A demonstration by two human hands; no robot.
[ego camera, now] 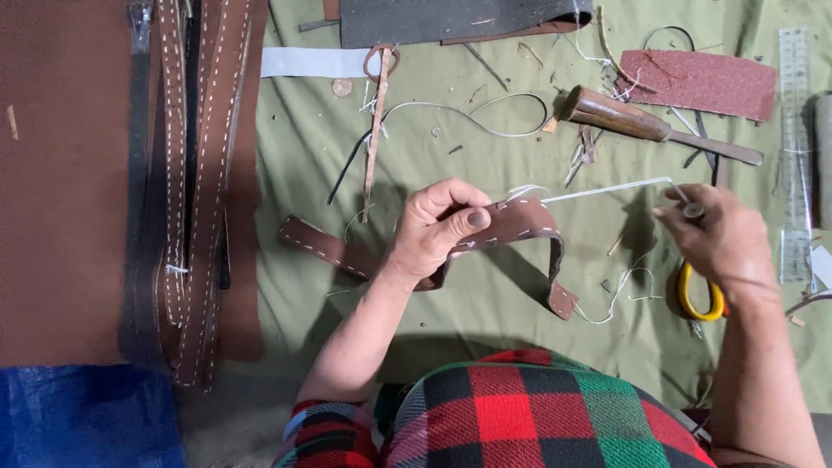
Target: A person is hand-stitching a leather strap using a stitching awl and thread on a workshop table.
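Head view: green cloth (485, 303) covers your bench, w/ stitched brown straps (195, 173) piled far left. Your left hand (433, 230) pinches a brown leather strap (520, 221), held just above the cloth. Your right hand (719, 238) grips what's prob. a needle tool, pulling white thread (607, 188) taut from the strap. Yellow-handled snips (698, 299) lie under that wrist.

Green cloth-covered work surface (485, 312), stitched brown straps (195, 173) left, wooden-handled tool (641, 124), red sandpaper (702, 81) and clear ruler (793, 130) far right, yellow-handled snips (698, 299) near right.

Leather workshop: stitched straps (195, 173), awl (650, 124).
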